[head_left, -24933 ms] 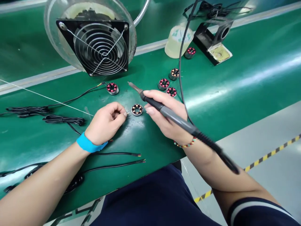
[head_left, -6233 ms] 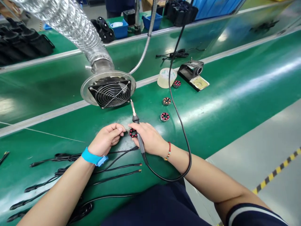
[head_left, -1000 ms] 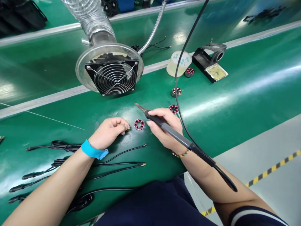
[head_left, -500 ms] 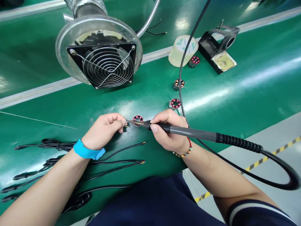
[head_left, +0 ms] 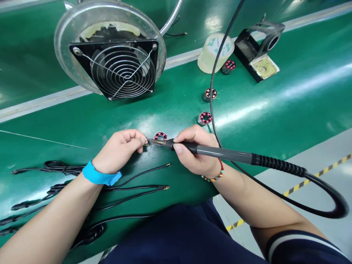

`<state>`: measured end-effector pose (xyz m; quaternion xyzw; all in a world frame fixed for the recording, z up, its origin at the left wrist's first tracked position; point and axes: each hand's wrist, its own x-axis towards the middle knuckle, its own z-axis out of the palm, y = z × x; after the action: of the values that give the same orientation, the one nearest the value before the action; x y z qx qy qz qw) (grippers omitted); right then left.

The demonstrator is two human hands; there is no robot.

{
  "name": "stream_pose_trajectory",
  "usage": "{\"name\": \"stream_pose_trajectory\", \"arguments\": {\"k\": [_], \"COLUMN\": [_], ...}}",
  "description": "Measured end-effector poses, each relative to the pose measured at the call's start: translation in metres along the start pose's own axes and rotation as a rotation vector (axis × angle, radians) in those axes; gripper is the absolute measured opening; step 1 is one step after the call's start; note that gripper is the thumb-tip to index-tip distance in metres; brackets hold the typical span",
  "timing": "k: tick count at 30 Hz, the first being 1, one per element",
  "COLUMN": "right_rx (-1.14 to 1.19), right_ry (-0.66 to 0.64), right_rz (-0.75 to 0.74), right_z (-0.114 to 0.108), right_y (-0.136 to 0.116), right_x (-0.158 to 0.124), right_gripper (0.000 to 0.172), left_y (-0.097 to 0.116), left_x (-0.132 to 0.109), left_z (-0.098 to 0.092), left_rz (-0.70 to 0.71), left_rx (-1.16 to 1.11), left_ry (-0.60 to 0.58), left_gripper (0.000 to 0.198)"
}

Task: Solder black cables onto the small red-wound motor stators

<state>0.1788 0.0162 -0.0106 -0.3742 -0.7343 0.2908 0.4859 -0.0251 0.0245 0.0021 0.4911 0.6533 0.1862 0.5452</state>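
Note:
My right hand (head_left: 194,150) is closed around the grip of a soldering iron (head_left: 225,153), whose tip points left. The tip is close to the fingertips of my left hand (head_left: 123,148); whether it touches anything there is too small to tell. My left thumb and forefinger pinch a thin wire (head_left: 147,143) with a dark and yellowish end, mostly hidden by the fingers. Just behind the iron's tip, a round motor stator (head_left: 160,136) with red-and-black windings rests on the green table (head_left: 176,216), partly covered by the iron.
A fan with a wire guard (head_left: 127,77) hangs at upper left. Further stators (head_left: 205,118) stand right of centre, near a tape roll (head_left: 214,55) and a soldering iron stand (head_left: 260,51). Black cables (head_left: 132,189) lie at lower left. The iron's cord (head_left: 213,88) crosses the right side.
The view has shifted slightly, so the fan appears a little lower-left and higher. Both hands keep their grips, and the iron's tip stays by the left fingertips.

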Motion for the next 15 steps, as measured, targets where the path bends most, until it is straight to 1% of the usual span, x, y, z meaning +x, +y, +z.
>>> {"name": "stream_pose_trajectory", "arguments": {"k": [4,5,11,13,15], "right_rx": [0.003,0.006,0.093,0.096,0.026], "right_ry": [0.042,0.038,-0.111,-0.149,-0.172], "right_rz": [0.006,0.014,0.143,0.163,0.122], "right_z": [0.001,0.002,0.013,0.017,0.022], "right_y": [0.001,0.002,0.008,0.01,0.011], "right_x": [0.0,0.001,0.0,0.0,0.001], "right_gripper": [0.001,0.003,0.029,0.031,0.027], "left_y": [0.0,-0.001,0.0,0.0,0.001], "left_x": [0.0,0.001,0.001,0.001,0.001], "left_z": [0.0,0.001,0.001,0.0,0.0], "left_rz": [-0.003,-0.004,0.02,0.026,0.03], "left_rx": [0.015,0.015,0.015,0.007,-0.005], "left_ry": [0.004,0.003,0.001,-0.004,-0.009], "left_gripper": [0.017,0.017,0.014,0.014,0.013]}}
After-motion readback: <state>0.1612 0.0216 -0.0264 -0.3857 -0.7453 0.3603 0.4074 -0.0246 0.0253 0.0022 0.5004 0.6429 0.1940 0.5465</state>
